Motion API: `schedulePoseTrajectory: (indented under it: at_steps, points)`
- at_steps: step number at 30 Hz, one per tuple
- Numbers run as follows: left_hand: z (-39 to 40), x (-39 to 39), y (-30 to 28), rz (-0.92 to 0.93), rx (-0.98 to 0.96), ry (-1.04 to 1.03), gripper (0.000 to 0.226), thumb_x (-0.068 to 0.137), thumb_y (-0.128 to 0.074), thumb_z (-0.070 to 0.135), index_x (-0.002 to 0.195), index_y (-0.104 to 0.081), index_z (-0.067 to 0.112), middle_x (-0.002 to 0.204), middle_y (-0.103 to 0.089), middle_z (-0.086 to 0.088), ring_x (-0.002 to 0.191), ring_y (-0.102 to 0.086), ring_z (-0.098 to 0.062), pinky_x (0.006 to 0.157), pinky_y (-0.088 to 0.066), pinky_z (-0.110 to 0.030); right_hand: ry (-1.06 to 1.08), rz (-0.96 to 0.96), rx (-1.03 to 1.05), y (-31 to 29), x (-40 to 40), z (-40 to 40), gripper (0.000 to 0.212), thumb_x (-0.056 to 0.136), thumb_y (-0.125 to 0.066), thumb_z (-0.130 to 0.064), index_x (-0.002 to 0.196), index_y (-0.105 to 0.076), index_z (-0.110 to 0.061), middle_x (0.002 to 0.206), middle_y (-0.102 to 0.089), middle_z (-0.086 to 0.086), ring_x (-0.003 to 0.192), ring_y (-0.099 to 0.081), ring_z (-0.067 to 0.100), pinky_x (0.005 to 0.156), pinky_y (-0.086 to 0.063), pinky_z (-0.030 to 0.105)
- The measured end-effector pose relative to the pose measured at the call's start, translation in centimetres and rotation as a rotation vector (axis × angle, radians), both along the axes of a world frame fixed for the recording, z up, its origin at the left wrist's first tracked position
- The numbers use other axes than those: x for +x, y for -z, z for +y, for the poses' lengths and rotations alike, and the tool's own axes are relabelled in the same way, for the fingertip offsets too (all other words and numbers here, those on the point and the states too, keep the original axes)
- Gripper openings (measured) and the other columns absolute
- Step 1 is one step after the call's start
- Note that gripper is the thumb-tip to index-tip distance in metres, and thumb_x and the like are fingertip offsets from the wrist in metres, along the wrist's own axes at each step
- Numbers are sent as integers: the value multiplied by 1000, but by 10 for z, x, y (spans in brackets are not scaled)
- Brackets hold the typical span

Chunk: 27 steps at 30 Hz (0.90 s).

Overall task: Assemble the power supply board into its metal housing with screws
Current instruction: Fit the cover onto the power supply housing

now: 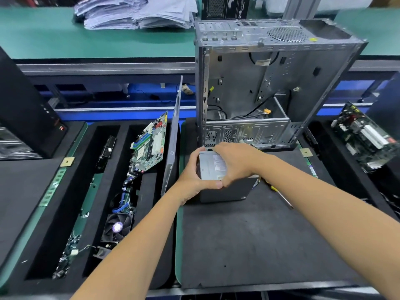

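Both hands clasp the grey power supply [213, 166] on the black mat [249, 234] just before the open metal housing [270, 83], the left hand [194, 176] curled round its near-left corner, the right hand [234, 162] apparently gripping its top and right side.

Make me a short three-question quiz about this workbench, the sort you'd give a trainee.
1. True or false: both hands grip the power supply unit.
2. Where does the screwdriver lie? A) on the black mat, on the person's right of the unit; B) inside the computer case; C) in the foam tray.
3. Fill in: the green motherboard leans in the tray, to the ___ of the unit.

Key: 1 true: left hand and right hand both hold it. 2 A. 3 left.
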<state>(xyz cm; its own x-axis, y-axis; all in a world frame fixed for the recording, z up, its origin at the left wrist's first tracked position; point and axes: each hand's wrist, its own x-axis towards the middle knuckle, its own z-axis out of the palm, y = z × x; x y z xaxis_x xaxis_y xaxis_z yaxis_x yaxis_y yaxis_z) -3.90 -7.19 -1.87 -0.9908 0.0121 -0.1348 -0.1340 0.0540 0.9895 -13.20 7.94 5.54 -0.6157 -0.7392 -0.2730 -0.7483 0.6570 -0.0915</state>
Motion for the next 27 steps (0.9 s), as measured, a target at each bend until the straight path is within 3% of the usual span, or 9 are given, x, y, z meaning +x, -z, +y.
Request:
schedulePoseTrajectory:
  at_steps: [3,7,10,14,18,20,22,24,27]
  points:
    - [3,-1,1,39,-58,-28,101,43,-93,25,129,-40,38,123,-56,10,106,-56,5,79,-46,-9,7,-23,10,-3,0,4,75,51,-78,-58,107,-45,-21,97,-49,-6,83,-52,17,65,-45,32]
    - [6,-2,3,70,-75,-64,94,47,-94,16,125,-45,34,117,-59,11,98,-58,8,74,-46,-7,6,-27,25,-4,0,4,73,52,-80,-54,106,-44,-21,96,-49,-5,82,-50,17,65,-44,31]
    - [6,-3,5,79,-57,-76,90,50,-94,12,124,-47,28,116,-60,10,99,-59,7,75,-48,-9,2,-23,26,-5,0,5,69,51,-80,-52,100,-41,-25,94,-49,-6,80,-51,17,62,-40,30]
    - [3,-5,-1,47,-109,-45,93,48,-93,24,126,-42,31,121,-55,10,108,-56,0,78,-48,-11,1,-32,30,-5,0,5,72,52,-80,-54,107,-44,-22,96,-49,-6,84,-53,18,63,-40,30]
    - [5,-2,-5,29,-210,-17,99,53,-93,29,133,-34,36,130,-46,10,114,-48,3,87,-45,-13,-3,-58,76,-11,0,11,94,48,-82,-61,122,-41,-20,111,-49,-4,100,-52,19,83,-47,37]
    - [7,-3,-10,92,-401,-25,103,56,-92,32,138,-31,31,137,-35,8,122,-40,-4,103,-37,-24,-3,-11,191,-15,-4,18,98,47,-84,-61,122,-40,-16,112,-46,-2,103,-49,20,86,-44,36]
    - [11,-10,-18,202,-746,41,104,58,-87,44,142,-28,25,142,-29,8,133,-25,-10,118,-13,-41,56,-45,264,-17,-9,25,92,48,-88,-53,115,-37,-15,111,-45,-1,99,-48,20,80,-43,33]
    - [20,-20,-27,271,-1036,173,106,61,-77,60,145,-26,21,144,-32,5,139,-21,-14,117,8,-49,110,-104,257,-16,-12,31,86,48,-91,-45,105,-33,-18,107,-46,-1,90,-47,19,71,-41,30]
    - [35,-36,-36,255,-1219,298,112,57,-67,77,142,-30,15,138,-43,0,134,-34,-20,117,-4,-53,87,-64,215,-15,-14,34,80,47,-89,-46,99,-34,-20,94,-48,-5,80,-49,18,57,-38,28]
